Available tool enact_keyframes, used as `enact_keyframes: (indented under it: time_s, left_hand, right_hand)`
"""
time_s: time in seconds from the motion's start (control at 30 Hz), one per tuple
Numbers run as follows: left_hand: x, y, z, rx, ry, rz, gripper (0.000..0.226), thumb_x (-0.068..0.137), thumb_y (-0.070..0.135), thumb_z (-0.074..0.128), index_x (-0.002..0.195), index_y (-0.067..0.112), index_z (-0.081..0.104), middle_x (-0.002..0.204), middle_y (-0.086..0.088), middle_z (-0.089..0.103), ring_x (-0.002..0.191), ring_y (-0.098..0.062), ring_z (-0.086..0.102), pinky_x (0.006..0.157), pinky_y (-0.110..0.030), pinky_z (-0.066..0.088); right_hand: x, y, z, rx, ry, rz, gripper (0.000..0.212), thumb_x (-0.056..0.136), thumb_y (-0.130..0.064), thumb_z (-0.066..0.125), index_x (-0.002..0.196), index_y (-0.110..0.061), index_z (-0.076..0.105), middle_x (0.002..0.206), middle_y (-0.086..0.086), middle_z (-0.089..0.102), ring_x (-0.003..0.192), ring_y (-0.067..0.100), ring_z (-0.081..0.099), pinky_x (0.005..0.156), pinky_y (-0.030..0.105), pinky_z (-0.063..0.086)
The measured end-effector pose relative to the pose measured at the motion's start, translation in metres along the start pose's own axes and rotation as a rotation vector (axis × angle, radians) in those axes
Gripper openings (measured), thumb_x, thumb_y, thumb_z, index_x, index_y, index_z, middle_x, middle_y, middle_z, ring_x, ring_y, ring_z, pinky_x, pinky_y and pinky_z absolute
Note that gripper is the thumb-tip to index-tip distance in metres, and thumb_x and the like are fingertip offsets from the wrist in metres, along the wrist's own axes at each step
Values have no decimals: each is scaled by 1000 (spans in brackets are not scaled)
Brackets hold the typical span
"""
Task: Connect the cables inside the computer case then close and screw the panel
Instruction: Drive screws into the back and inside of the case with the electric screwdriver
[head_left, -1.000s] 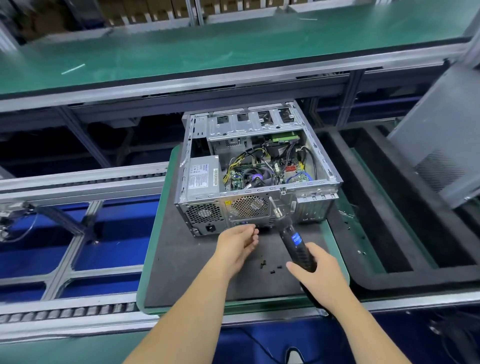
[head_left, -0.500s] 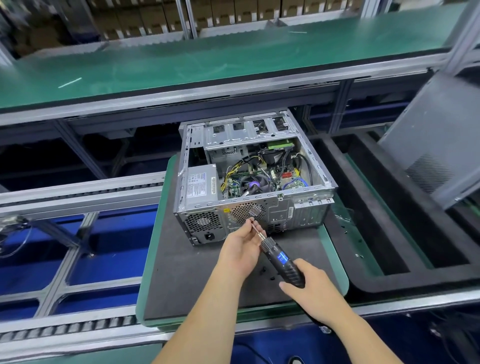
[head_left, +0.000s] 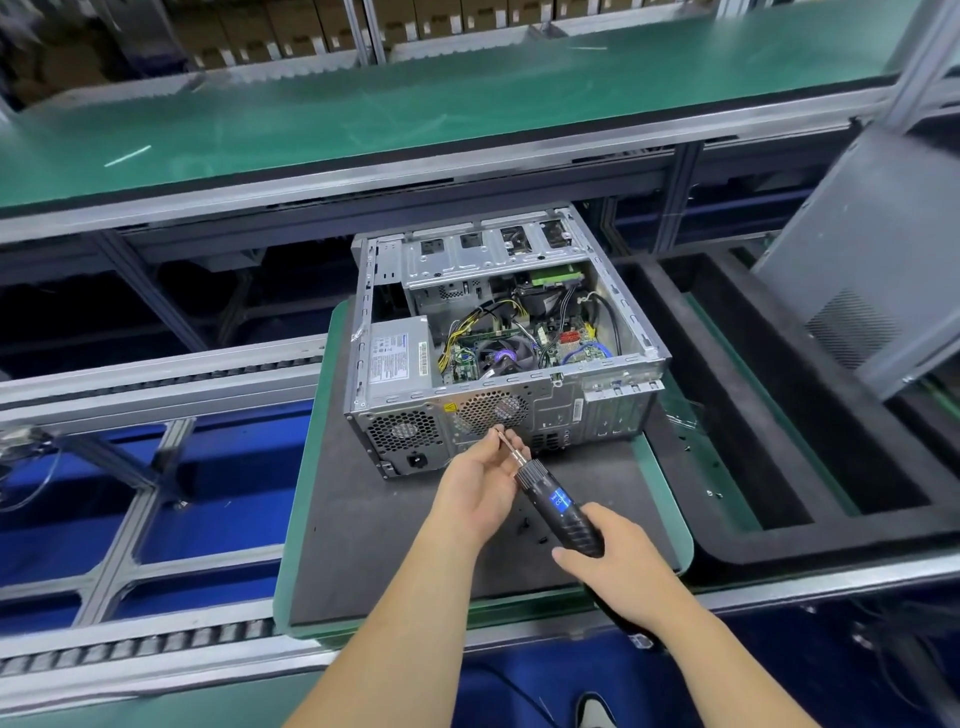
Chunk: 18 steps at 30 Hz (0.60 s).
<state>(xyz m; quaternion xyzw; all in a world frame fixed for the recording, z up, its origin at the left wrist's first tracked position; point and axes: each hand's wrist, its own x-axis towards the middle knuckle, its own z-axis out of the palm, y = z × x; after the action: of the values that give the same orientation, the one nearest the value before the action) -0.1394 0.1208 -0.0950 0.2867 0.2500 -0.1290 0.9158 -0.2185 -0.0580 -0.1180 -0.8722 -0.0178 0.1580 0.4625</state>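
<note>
Open computer case (head_left: 498, 338) sitting on the pallet mat (head_left: 374, 545), side panel (head_left: 872, 249) still off at right.
Right hand (head_left: 618, 566) gripping electric screwdriver (head_left: 561, 506), now pulled back from the case; left hand (head_left: 480, 480) has come in, pinching its bit (head_left: 506, 444), probably loading a screw.

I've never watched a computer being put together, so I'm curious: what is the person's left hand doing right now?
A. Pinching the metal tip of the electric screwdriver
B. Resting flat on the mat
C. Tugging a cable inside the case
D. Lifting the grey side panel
A: the left hand has its fingertips at the bit of the electric screwdriver, whose body the right hand grips.
</note>
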Motion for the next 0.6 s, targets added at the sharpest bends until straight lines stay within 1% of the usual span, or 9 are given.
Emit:
enact_keyframes:
  time_s: [0.1,0.23,0.37,0.5,0.6]
  left_hand:
    - [-2,0,6,-12,19,6,21,103,12,46,90,3,60,81,-7,58,77,-22,54,78,-34,48]
    - [-4,-1,12,-26,55,-16,26,104,11,45,84,2,60,79,-7,55,73,-21,52,76,-33,47]
    - [-3,-2,14,-57,70,-23,26,103,10,47,83,1,60,77,-8,55,70,-19,52,74,-33,48]
    - [-1,-4,15,-75,98,-33,24,103,9,48,84,0,60,77,-8,55,68,-19,53,71,-33,48]
    - [-1,-4,17,-128,107,-40,21,103,8,46,87,0,58,78,-8,53,69,-20,52,73,-34,48]
  right_hand:
    - [1,-1,0,-4,14,-15,24,73,-56,65,84,-38,53,79,-24,60,62,-1,53,55,12,41]
    - [1,1,0,-20,32,6,26,74,-54,67,83,-33,54,74,-16,60,62,1,53,55,16,40]
    - [0,3,-1,-24,38,12,24,76,-50,68,84,-33,55,73,-17,60,63,0,53,55,18,41]
    - [-1,4,0,-31,39,16,21,79,-46,70,85,-33,55,71,-10,59,60,-1,53,55,18,41]
    - [-2,5,-1,-32,41,21,21,80,-46,70,86,-32,55,72,-9,60,60,-1,54,55,19,42]
